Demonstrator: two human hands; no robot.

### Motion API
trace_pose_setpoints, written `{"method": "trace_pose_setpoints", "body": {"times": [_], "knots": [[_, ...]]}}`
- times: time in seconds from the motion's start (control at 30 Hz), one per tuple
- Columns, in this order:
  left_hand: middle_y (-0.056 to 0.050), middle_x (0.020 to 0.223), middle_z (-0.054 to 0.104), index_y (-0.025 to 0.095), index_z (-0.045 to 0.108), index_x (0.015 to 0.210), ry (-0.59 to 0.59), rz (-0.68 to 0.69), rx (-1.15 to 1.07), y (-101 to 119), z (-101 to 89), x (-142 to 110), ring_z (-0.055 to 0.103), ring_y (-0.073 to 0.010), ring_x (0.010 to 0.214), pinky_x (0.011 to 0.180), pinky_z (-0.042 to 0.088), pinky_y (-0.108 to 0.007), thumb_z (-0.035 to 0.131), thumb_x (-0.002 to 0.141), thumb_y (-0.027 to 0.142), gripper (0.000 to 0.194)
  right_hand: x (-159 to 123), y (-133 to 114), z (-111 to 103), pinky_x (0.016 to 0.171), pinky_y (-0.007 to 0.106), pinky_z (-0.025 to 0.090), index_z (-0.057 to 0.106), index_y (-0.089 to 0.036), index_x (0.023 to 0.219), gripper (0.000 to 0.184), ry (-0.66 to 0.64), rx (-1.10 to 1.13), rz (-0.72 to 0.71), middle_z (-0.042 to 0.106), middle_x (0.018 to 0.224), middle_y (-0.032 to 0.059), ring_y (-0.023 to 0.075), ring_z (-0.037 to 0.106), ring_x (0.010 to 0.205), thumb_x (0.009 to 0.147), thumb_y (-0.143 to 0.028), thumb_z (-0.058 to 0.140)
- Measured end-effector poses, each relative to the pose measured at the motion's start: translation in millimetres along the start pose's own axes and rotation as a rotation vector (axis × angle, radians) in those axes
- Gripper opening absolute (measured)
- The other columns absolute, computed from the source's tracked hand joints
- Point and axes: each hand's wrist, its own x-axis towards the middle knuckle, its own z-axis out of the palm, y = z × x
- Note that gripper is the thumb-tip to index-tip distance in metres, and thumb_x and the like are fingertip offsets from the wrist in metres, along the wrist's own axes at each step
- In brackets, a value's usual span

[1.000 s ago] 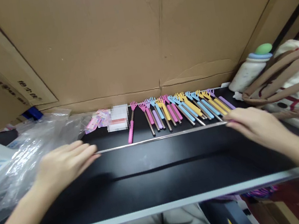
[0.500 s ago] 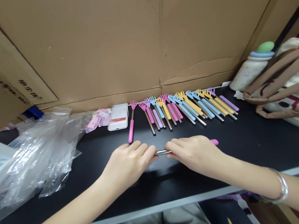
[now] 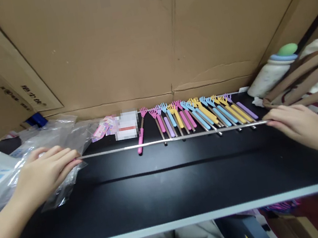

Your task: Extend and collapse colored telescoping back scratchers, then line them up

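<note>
Blk tbl (image 3: 160,200) w/ bags (image 3: 55,142); cards (image 3: 103,129); scratchers (image 3: 209,115)

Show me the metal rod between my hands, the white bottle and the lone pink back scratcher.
Metal rod (image 3: 171,139): head view, middle of its length.
White bottle (image 3: 269,77): head view, side of its body.
Lone pink back scratcher (image 3: 141,134): head view, upper handle.

The rod (image 3: 151,144) is silvery, the tabletop (image 3: 160,200) black. The clawed sticks (image 3: 208,115) come in pink, blue, yellow and purple, the cardboard (image 3: 105,54) brown
</note>
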Motion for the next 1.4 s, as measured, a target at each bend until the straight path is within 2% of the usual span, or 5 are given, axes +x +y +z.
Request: {"method": "trace_pose_setpoints", "body": {"times": [0.3,0.57,0.67,1.0,1.4], "knots": [[-0.001,0.075,0.061,0.028,0.057,0.083,0.045,-0.071,-0.243,-1.9,-4.9,-1.7,0.052,-0.0218,0.073,0.068,0.037,-0.035,0.032,0.092,0.041,0.029,-31.1,26.2,14.8,0.075,0.031,0.042,0.056,-0.023,0.091,0.038,-0.128,0.393,0.256,0.064,0.091,0.0084,0.0206,0.058,0.082,0.08,-0.058,0.048],[0.001,0.07,0.056,0.024,0.058,0.081,-0.024,-0.144,-0.282,3.3,-3.9,-13.5,0.051,-0.0156,0.064,0.057,0.036,-0.027,0.029,0.094,0.04,0.036,-23.9,21.7,1.4,0.073,0.028,0.043,0.063,-0.021,0.094,0.035,-0.183,0.515,0.275,0.065,0.097,0.0148,0.019,0.061,0.087,0.078,-0.052,0.058],[0.003,0.074,0.061,0.024,0.06,0.082,-0.01,-0.091,-0.346,25.9,-10.1,-0.6,0.055,-0.0142,0.066,0.058,0.038,-0.025,0.035,0.093,0.035,0.029,-4.4,-11.8,-9.1,0.07,0.029,0.044,0.065,-0.021,0.089,0.03,-0.113,0.468,0.145,0.067,0.091,0.014,0.0192,0.062,0.081,0.078,-0.048,0.059],[0.002,0.06,0.057,0.02,0.052,0.072,0.161,0.159,-0.36,142.6,-41.2,77.9,0.054,-0.0131,0.058,0.05,0.03,-0.026,0.036,0.095,0.03,0.03,51.4,-207.2,-31.2,0.049,0.024,0.026,0.06,-0.021,0.077,0.035,0.131,0.165,-0.116,0.064,0.065,-0.0011,0.0094,0.057,0.055,0.094,-0.041,0.038],[0.002,0.068,0.062,0.02,0.057,0.085,0.172,0.172,-0.328,120.0,-32.1,89.1,0.055,-0.0112,0.064,0.056,0.035,-0.024,0.038,0.094,0.032,0.024,69.1,-208.6,-18.5,0.058,0.022,0.042,0.054,-0.019,0.104,0.022,0.021,0.377,-0.186,0.069,0.093,0.0028,0.0131,0.065,0.077,0.094,-0.027,0.036]]}}
